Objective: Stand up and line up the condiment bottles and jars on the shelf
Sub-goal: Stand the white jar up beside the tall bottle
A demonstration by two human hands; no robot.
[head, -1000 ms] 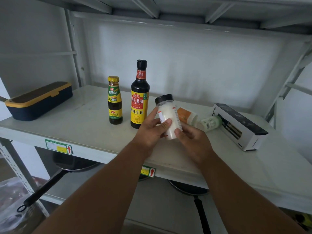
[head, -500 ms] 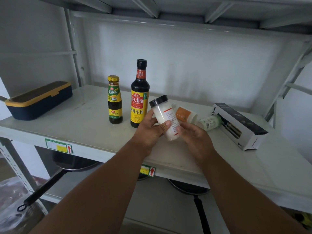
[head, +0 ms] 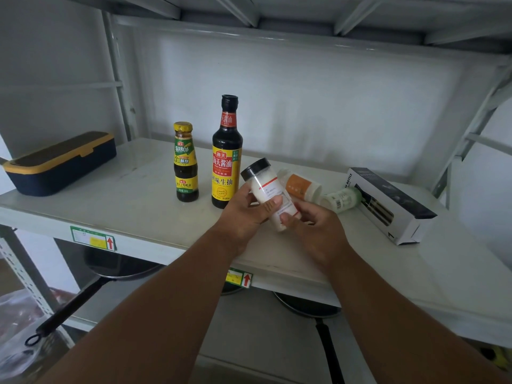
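While two dark bottles (head: pixel 227 153) are standing upright on the shelf (head: pixel 133 200), the left hand (head: pixel 243 214) and right hand (head: pixel 313 228) are gripping a tilted jar (head: pixel 270 192), cap toward eleven o'clock; two more jars (head: pixel 302 185), seemingly toppled, are lying behind.

Two dark bottles (head: pixel 226 153) stand upright on the shelf (head: pixel 133 200); a white black-capped jar (head: pixel 270 194) tilts; two jars (head: pixel 321 191) lie toppled.

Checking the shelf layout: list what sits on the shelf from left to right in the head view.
Navy storage box → small yellow-capped sauce bottle → tall soy sauce bottle → white jar with black cap, held in both hands → orange-labelled jar on its side → green-labelled jar on its side → black-and-white carton.
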